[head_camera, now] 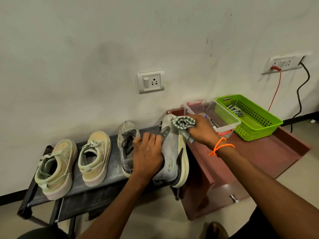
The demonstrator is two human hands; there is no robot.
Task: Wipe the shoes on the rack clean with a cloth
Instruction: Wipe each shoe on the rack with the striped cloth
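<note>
A black shoe rack carries a pair of dusty beige sneakers at the left and a grey sneaker in the middle. At the rack's right end a grey running shoe with a cream sole is tipped onto its side. My left hand grips this shoe over its laces and collar. My right hand holds a bunched grey-and-white striped cloth against the shoe's toe.
A low maroon cabinet stands right of the rack. On it sit a clear plastic box and a green perforated basket holding another striped cloth. Wall sockets and hanging cables are behind.
</note>
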